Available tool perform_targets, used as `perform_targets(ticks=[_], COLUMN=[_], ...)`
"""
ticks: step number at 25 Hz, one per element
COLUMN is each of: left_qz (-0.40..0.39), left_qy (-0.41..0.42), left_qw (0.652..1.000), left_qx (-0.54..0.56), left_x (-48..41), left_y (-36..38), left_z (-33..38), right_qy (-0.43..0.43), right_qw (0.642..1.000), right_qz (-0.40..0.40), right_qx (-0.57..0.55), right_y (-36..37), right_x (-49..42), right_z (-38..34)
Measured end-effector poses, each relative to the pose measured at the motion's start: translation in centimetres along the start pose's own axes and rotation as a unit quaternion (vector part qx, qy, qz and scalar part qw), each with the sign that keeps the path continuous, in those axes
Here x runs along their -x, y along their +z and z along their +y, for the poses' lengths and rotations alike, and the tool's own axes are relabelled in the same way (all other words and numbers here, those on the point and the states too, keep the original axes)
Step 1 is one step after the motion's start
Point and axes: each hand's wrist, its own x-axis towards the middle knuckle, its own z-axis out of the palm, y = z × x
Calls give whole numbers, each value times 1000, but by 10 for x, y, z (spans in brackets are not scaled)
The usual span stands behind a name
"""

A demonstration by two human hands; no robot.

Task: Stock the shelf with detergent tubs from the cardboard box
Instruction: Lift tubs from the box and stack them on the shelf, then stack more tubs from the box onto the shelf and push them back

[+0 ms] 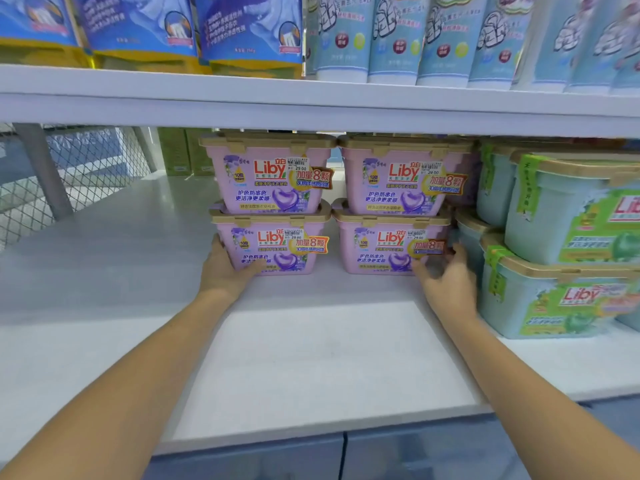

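Observation:
Pink Liby detergent tubs with tan lids stand on the white shelf (311, 358) in two stacks of two. My left hand (227, 271) grips the lower left corner of the bottom left tub (273, 245). My right hand (446, 282) is on the right end of the bottom right tub (388, 247), fingers curled at its corner. The top left tub (273, 174) and top right tub (405, 178) rest squarely on the lower ones. The cardboard box is out of view.
Pale blue-green Liby tubs (561, 268) are stacked right beside the pink ones on the right. A wire mesh panel (69, 174) closes the shelf's left side. The upper shelf (311, 105) carries blue pouches (138, 29) and pale tubes (398, 39). Bare shelf lies left and in front.

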Motion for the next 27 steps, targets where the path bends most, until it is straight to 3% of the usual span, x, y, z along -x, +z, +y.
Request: perform_targets(ticks=[3, 6, 13, 18, 27], left_qz=[20, -4, -43, -31, -106], left_qy=[7, 91, 193, 180, -35], left_qw=[999, 982, 933, 931, 934], left_qx=[-49, -168, -301, -317, -340], left_x=[31, 80, 204, 276, 355], left_y=[-18, -56, -152, -194, -205], left_z=[2, 5, -5, -42, -117], right_qy=[-42, -127, -219, -169, -3], right_qw=[994, 972, 939, 939, 914], right_qz=[-44, -94, -128, -172, -296], right_qx=[95, 176, 234, 247, 277], right_y=[-15, -33, -81, -106, -119], right_x=[33, 80, 192, 253, 336], right_z=[-5, -18, -45, -39, 19])
